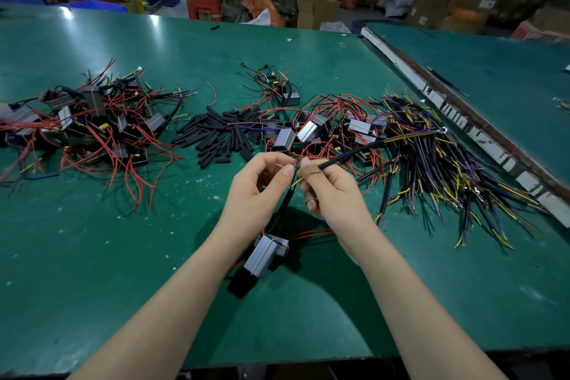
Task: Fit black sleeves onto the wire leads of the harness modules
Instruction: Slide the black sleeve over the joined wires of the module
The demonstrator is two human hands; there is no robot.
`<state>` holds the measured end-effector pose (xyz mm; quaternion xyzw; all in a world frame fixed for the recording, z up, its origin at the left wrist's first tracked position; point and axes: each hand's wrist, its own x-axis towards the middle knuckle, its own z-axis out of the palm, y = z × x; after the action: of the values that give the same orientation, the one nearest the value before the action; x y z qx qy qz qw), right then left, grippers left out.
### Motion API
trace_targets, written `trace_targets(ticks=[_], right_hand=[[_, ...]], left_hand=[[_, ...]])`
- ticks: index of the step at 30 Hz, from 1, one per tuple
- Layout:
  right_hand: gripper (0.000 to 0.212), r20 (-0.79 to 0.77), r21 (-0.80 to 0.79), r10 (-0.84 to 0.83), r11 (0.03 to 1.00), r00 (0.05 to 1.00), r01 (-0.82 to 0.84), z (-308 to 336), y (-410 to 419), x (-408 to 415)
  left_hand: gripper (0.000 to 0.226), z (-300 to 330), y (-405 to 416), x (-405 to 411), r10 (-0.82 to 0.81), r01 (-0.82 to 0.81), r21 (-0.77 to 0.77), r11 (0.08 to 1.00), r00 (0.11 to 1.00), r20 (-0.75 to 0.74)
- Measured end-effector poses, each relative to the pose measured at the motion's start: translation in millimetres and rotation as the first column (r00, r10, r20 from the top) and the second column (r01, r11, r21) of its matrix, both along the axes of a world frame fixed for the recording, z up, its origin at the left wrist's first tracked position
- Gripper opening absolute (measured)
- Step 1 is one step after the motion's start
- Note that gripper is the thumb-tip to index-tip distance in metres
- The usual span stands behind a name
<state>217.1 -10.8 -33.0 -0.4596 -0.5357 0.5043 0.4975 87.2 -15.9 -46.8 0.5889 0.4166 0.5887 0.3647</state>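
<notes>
A grey harness module [264,253] hangs just above the green table [123,256], below and between my hands, with red leads trailing right. A black sleeved lead [282,208] rises from it to my left hand [257,187], whose thumb and fingers pinch its top end. My right hand [328,191] pinches a long black cable [354,154] with yellow and purple wires that stretches up to the right; a short yellow wire tip [296,182] shows between the hands. Loose black sleeves [222,133] lie in a heap beyond my hands.
A pile of modules with red wires [92,123] lies at the left, another [324,133] sits behind my hands, and a bundle of black, yellow and purple cables [438,170] spreads at the right. A second table [493,77] adjoins on the right; boxes stand behind.
</notes>
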Motion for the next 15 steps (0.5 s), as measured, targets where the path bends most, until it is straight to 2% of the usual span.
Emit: trace_targets(ticks=[4, 7, 9, 13, 15], right_hand=[[0.024, 0.025, -0.015, -0.009, 1.000, 1.000, 0.009, -2.5, 0.9, -1.1], [0.025, 0.258, 0.141, -0.088, 0.989, 0.962, 0.052, -7.4, -0.1, -1.2], [0.024, 0.331, 0.238, -0.127, 0.970, 0.935, 0.047, -9.4, -1.0, -1.8], [0.023, 0.295, 0.203, -0.128, 0.977, 0.947, 0.068, -8.6, 0.3, -1.9], [0.020, 0.230, 0.115, -0.108, 0.990, 0.967, 0.083, -7.5, 0.9, -1.3]], left_hand=[[0.019, -1.3, -1.4, 0.1, 0.127, -0.127, 0.008, 0.992, 0.990, -0.060], [0.016, -3.0, -2.4, -0.6, 0.262, -0.249, 0.087, 0.965, 0.946, -0.189], [0.012, -3.5, -2.7, 0.4, 0.310, -0.276, 0.156, 0.948, 0.911, -0.272], [0.009, -1.6, -1.8, 0.7, 0.358, -0.259, 0.284, 0.923, 0.848, -0.390], [0.012, 0.1, -2.1, -1.3, 0.309, -0.211, 0.274, 0.938, 0.866, -0.392]])
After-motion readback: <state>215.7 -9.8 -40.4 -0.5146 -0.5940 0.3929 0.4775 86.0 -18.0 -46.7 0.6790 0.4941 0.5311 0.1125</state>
